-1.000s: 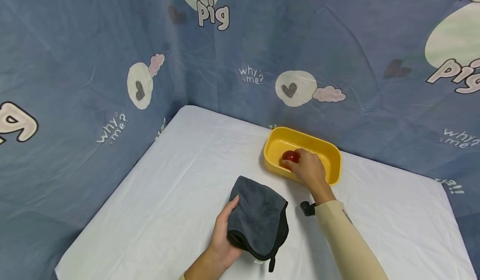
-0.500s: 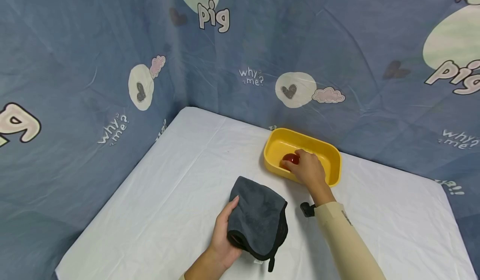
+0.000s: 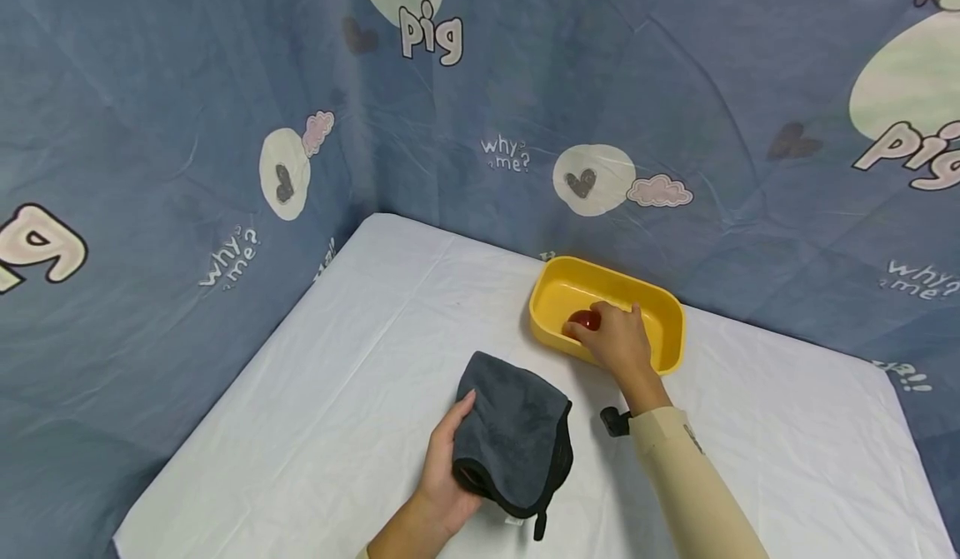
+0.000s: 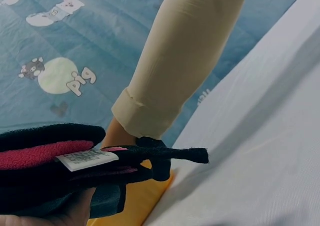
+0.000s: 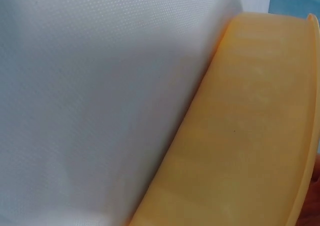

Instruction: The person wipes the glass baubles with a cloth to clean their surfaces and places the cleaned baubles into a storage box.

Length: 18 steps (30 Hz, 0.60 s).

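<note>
My left hand (image 3: pixel 442 476) holds a folded dark grey cloth (image 3: pixel 513 430), its thumb along the near left edge and the other fingers hidden beneath. The cloth has black trim, a hanging loop and, in the left wrist view, a white label (image 4: pixel 87 159) by a pink-red layer (image 4: pixel 45 155). Reaching over the near wall of a yellow tub (image 3: pixel 547 330), my right hand (image 3: pixel 618 342) grips a shiny dark red round thing (image 3: pixel 585 319) low inside it. Part of that round thing is covered by the fingers. The right wrist view shows mostly the tub's outer wall (image 5: pixel 240 126).
The white-covered table (image 3: pixel 360 359) meets a blue printed curtain (image 3: pixel 450 109) along its back and left sides. The tub stands close to the back edge. A small black piece (image 3: pixel 615 421) is worn at the right wrist.
The red thing sits slightly lower and less of it shows. One finger of my right hand now sticks up. The left hand and cloth stay nearly still.
</note>
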### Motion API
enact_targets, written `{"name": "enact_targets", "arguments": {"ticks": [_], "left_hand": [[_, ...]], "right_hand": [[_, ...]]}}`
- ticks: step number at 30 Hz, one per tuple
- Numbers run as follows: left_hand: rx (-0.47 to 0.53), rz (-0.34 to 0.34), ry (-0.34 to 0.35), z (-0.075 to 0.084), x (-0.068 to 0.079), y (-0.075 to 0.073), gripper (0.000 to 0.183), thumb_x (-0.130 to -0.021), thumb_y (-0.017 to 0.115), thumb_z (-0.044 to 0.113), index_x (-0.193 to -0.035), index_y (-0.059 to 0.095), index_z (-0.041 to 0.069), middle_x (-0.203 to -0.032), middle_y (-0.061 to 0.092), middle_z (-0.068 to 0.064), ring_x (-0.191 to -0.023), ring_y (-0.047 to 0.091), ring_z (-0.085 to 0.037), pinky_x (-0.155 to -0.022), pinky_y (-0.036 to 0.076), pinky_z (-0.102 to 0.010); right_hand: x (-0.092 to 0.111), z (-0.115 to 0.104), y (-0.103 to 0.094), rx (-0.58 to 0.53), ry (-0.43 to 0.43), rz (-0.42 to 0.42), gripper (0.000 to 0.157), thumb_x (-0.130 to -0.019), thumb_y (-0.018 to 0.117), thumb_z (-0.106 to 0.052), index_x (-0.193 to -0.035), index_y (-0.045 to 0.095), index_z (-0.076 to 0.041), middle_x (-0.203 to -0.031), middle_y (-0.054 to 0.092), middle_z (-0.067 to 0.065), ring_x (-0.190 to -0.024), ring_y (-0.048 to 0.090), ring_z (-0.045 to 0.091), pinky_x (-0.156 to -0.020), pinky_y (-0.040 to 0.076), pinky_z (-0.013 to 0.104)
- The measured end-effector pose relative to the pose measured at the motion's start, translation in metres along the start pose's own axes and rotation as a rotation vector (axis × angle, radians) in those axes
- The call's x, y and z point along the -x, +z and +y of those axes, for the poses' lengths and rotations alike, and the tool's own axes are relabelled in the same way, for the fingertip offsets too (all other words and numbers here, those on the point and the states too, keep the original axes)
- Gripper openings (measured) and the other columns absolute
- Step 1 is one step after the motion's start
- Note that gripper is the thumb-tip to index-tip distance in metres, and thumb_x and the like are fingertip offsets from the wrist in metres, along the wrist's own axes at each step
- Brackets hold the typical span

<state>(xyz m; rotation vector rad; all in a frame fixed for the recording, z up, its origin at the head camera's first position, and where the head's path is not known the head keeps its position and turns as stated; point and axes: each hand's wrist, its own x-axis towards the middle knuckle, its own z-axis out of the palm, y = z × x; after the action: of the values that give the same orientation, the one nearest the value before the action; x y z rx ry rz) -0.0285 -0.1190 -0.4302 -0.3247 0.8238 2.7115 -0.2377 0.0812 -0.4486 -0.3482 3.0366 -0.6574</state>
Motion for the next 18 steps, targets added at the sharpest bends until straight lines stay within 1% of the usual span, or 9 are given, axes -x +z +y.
{"name": "enact_targets", "arguments": {"ticks": [6, 10, 12, 14, 16, 18], "left_hand": [[-0.006, 0.001, 0.006, 0.001, 0.000, -0.001, 0.063, -0.099, 0.042, 0.045, -0.151, 0.020, 0.017, -0.143, 0.037, -0.003, -0.125, 0.042, -0.018, -0.104, 0.033, -0.035], [-0.015, 0.000, 0.002, 0.004, -0.001, -0.003, 0.063, -0.099, 0.042, 0.046, -0.151, 0.020, 0.018, -0.141, 0.037, -0.002, -0.124, 0.042, -0.018, -0.104, 0.033, -0.035], [-0.025, 0.000, 0.004, 0.007, -0.002, -0.006, 0.063, -0.099, 0.042, 0.046, -0.151, 0.019, 0.018, -0.141, 0.037, -0.003, -0.123, 0.042, -0.018, -0.103, 0.034, -0.035], [-0.025, 0.007, 0.007, 0.010, -0.003, -0.010, 0.063, -0.099, 0.043, 0.046, -0.151, 0.019, 0.019, -0.140, 0.037, -0.002, -0.122, 0.042, -0.018, -0.103, 0.034, -0.035], [-0.019, 0.011, 0.023, 0.015, -0.004, -0.015, 0.063, -0.099, 0.043, 0.045, -0.151, 0.018, 0.020, -0.141, 0.035, -0.002, -0.123, 0.041, -0.018, -0.104, 0.034, -0.035], [-0.005, 0.015, 0.043, 0.020, -0.005, -0.020, 0.063, -0.099, 0.044, 0.044, -0.151, 0.018, 0.021, -0.142, 0.033, -0.002, -0.125, 0.039, -0.018, -0.105, 0.033, -0.035]], "right_hand": [[0.001, 0.001, 0.001, 0.007, -0.016, 0.031, 0.053, -0.081, 0.073, -0.050, -0.106, 0.066, -0.004, -0.086, 0.068, 0.010, -0.087, 0.060, 0.031, -0.114, 0.009, 0.055], [0.003, 0.001, 0.001, 0.001, -0.030, 0.054, 0.053, -0.082, 0.072, -0.050, -0.105, 0.067, -0.003, -0.084, 0.068, 0.011, -0.088, 0.061, 0.032, -0.114, 0.008, 0.055], [0.005, 0.002, 0.001, -0.005, -0.034, 0.062, 0.056, -0.083, 0.070, -0.051, -0.109, 0.066, -0.002, -0.090, 0.069, 0.013, -0.093, 0.062, 0.034, -0.114, 0.008, 0.055], [0.006, 0.002, 0.000, -0.015, -0.030, 0.067, 0.061, -0.085, 0.067, -0.053, -0.115, 0.065, 0.000, -0.101, 0.069, 0.017, -0.102, 0.060, 0.036, -0.114, 0.008, 0.055], [0.008, 0.002, -0.002, -0.037, -0.021, 0.074, 0.069, -0.086, 0.063, -0.057, -0.124, 0.061, 0.000, -0.114, 0.066, 0.019, -0.113, 0.056, 0.039, -0.114, 0.008, 0.054], [0.012, 0.002, -0.004, -0.066, -0.014, 0.095, 0.074, -0.087, 0.059, -0.061, -0.129, 0.058, 0.000, -0.121, 0.064, 0.019, -0.120, 0.051, 0.039, -0.115, 0.010, 0.053]]}}
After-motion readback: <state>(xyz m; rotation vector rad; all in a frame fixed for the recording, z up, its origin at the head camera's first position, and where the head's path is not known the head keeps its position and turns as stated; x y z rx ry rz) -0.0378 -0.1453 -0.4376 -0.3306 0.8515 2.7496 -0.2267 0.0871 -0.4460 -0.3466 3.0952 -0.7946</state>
